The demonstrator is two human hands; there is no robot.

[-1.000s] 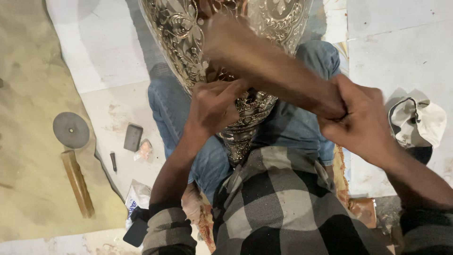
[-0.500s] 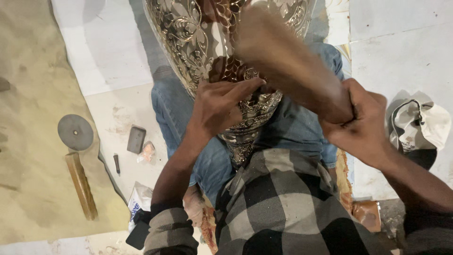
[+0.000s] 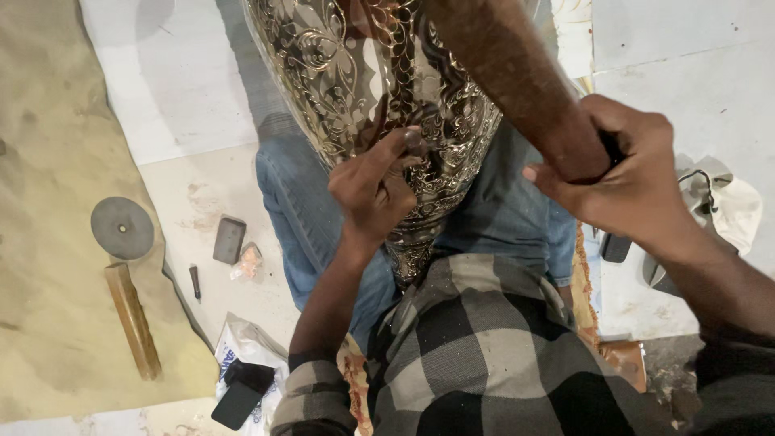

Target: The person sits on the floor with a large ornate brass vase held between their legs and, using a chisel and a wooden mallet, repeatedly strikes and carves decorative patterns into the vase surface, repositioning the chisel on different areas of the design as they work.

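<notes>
Engraved metal vase (image 3: 355,89) across lap

Vase (image 3: 363,97): glossy embossed metal. Mallet (image 3: 517,81): rough matt wood. Shirt (image 3: 492,355): checked cloth. Stick (image 3: 133,319): bare wood.

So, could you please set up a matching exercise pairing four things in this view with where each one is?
Things:
1. left hand
2. right hand
3. grey disc
4. wooden stick

Places:
A. lying below the disc
B. gripping the thick brown wooden mallet
C. pressed on the engraved metal vessel
D. flat on the tan sheet

Pairs: 1-C, 2-B, 3-D, 4-A
</notes>
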